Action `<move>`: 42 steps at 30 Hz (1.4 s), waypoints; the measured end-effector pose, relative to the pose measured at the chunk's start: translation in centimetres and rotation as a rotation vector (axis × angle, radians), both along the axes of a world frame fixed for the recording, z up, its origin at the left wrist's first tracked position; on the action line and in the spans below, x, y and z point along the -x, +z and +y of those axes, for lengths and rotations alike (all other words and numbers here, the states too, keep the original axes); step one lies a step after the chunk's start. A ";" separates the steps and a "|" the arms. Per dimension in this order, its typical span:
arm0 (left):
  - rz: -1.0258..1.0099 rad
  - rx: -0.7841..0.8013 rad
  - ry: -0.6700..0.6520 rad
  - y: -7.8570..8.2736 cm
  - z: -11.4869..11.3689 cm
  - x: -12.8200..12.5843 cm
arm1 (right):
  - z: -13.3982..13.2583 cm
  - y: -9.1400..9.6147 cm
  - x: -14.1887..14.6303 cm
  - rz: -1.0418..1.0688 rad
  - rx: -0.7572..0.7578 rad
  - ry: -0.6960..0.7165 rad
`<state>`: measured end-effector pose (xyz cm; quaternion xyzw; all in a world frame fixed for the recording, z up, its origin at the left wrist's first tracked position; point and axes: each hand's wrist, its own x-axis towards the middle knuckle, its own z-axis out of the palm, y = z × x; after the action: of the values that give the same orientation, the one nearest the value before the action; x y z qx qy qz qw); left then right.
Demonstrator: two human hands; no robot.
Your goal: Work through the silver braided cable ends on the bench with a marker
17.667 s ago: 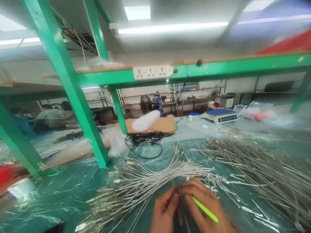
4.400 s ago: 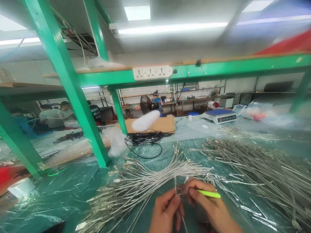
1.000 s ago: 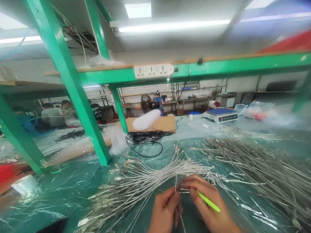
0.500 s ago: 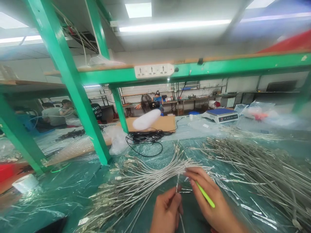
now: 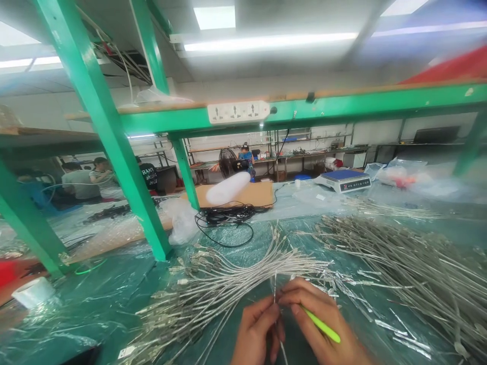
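My left hand [image 5: 255,327] pinches a thin silvery cable [image 5: 275,289] upright, with its free end above the fingertips and its lower length running down past the hand. My right hand [image 5: 317,312] is closed round a slim lime-green stick-like tool [image 5: 323,327]; the tool's tip is hidden by the fingers, so its kind cannot be told. The right fingertips are right beside the cable, close to the left thumb; whether they touch it is unclear. Just beyond both hands lies a fanned bundle of similar cables [image 5: 228,284] with connectors at the left.
A larger cable heap [image 5: 411,274] spreads at the right, with shiny foil scraps [image 5: 405,340] in front. Behind are a digital scale [image 5: 344,181], black cords [image 5: 228,215] and a cardboard piece [image 5: 262,195]. A green post [image 5: 125,167] rises at left; people sit farther back.
My right hand has moved down and left from the bundle to the cable in my left hand. The lime-green tool has moved slightly lower with it. The view has shifted a little.
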<state>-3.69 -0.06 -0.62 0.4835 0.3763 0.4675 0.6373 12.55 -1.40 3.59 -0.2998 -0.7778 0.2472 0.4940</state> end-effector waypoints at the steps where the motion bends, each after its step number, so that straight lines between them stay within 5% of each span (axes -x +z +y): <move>1: 0.001 0.002 -0.003 -0.1 0.0 0.0 | 0.1 0.0 0.0 -0.005 -0.001 -0.013; 10: -0.017 0.053 0.026 0.3 -0.3 -0.1 | 0.4 -0.7 0.0 -0.043 -0.037 -0.132; 15: -0.053 0.132 0.026 -0.4 0.1 -0.1 | 0.8 -0.8 -0.7 0.111 -0.043 -0.329; 23: -0.178 0.106 0.040 1.0 -0.5 0.0 | -0.6 0.7 0.2 -0.047 -0.096 -0.069; 42: -0.071 0.103 0.055 0.9 -0.6 0.0 | 0.0 -0.1 -0.2 0.037 -0.136 -0.153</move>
<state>-3.69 -0.71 0.31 0.4223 0.3901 0.4818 0.6613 12.75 -1.41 3.45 -0.3197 -0.7581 0.1611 0.5451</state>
